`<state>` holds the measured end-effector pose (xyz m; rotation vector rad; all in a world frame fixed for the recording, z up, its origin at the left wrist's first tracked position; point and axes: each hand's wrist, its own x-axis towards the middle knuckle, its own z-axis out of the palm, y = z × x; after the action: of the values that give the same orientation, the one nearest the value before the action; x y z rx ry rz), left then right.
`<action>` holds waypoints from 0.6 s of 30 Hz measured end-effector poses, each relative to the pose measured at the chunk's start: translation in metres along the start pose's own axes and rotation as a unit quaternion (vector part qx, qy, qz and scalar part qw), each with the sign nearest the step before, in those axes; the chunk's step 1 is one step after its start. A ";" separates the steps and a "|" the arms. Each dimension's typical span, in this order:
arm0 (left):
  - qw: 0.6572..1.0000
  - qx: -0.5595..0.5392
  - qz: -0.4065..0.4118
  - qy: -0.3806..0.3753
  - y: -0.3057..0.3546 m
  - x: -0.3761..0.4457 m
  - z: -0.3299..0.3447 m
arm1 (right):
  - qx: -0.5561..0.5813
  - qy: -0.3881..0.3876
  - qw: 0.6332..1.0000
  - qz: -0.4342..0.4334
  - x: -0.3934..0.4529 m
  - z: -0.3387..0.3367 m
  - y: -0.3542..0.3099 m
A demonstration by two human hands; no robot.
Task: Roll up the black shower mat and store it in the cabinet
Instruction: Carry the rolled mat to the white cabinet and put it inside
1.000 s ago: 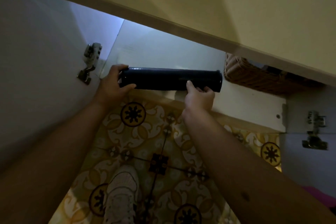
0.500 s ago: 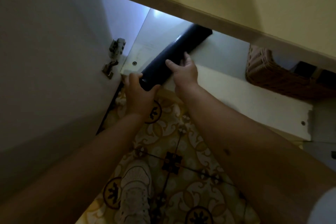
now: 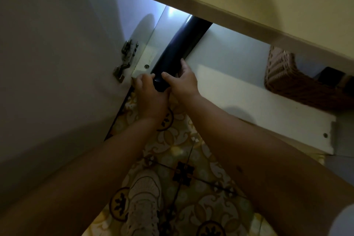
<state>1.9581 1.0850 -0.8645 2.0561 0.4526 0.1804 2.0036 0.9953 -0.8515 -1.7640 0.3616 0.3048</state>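
Both the left hand (image 3: 151, 95) and right hand (image 3: 183, 80) grasp the near end of the rolled black rubber shower mat (image 3: 180, 50), its long axis pointing up-right into the white cabinet (image 3: 239, 59).

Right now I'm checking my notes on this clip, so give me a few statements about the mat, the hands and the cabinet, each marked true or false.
1. The black shower mat is rolled into a tube. True.
2. Both the left hand and the right hand hold the roll's near end. True.
3. The roll lies flat on the patterned floor. False: it angles into the cabinet, its far end hidden under the counter edge.
4. A wicker basket sits inside the cabinet to the right. True.
5. The cabinet door is closed. False: the door stands open at left, its hinge exposed.
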 end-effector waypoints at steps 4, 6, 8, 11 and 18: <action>0.999 0.036 0.016 0.008 -0.001 0.011 0.005 | 0.003 -0.032 0.999 -0.017 0.013 -0.002 -0.004; 0.998 0.050 0.025 0.007 -0.002 0.010 0.008 | 0.004 -0.044 0.999 -0.020 0.015 -0.004 -0.002; 0.997 0.062 0.038 0.013 -0.003 0.009 0.011 | 0.014 -0.049 0.998 -0.020 0.017 -0.006 0.001; 0.997 0.066 0.041 0.012 -0.003 0.010 0.010 | 0.028 -0.051 0.998 -0.026 0.020 -0.006 0.003; 0.996 0.078 0.037 0.017 0.000 0.012 0.011 | 0.048 -0.063 0.996 -0.036 0.026 -0.006 0.007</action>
<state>1.9724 1.0804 -0.8707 2.2274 0.4225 0.2318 2.0250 0.9857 -0.8664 -1.6509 0.2186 0.3410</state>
